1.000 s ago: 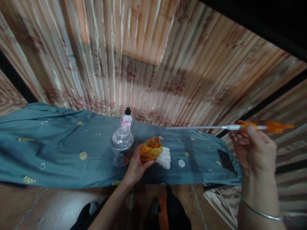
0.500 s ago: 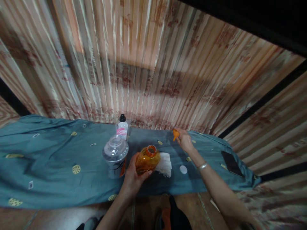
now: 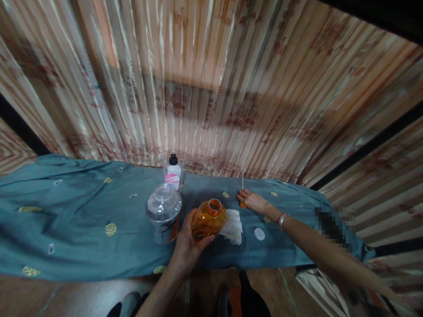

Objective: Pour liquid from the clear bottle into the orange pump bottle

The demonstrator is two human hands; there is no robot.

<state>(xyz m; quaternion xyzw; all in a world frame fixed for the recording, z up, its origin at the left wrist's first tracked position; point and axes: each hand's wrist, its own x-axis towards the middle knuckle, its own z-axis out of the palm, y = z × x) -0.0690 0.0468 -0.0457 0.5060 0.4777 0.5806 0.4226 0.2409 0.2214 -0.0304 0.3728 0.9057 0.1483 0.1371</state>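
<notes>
Gripping the amber bottle [image 3: 211, 220] firmly with the left hand [image 3: 188, 241], with the thumb along its near side, and keeping its open round mouth upward. Cannot tell about contact between its base and the teal cover [image 3: 79, 220]. Reaching with the right hand [image 3: 250, 199] to a place beyond the amber bottle and to its right, with fingers down over an orange piece [image 3: 243, 204], mostly hidden, with a thin pale tube [image 3: 243, 179] pointing away toward the pleated curtain [image 3: 185, 101]. Cannot tell here between a closed grip and a light touch. Wearing a silver bracelet [image 3: 281, 221] on the right wrist. Just right of the amber bottle, seeing a white cloth [image 3: 233, 226]; farther right of it, a small white disc [image 3: 259, 234], lying flat. Just left of the amber bottle, seeing a clear container [image 3: 163, 215] with domed top; beyond the amber bottle and to its left, a white bottle [image 3: 173, 176] with black cap and pink label. Far right of the amber bottle, noticing a dark patch [image 3: 332, 226], too pixelated to name.
</notes>
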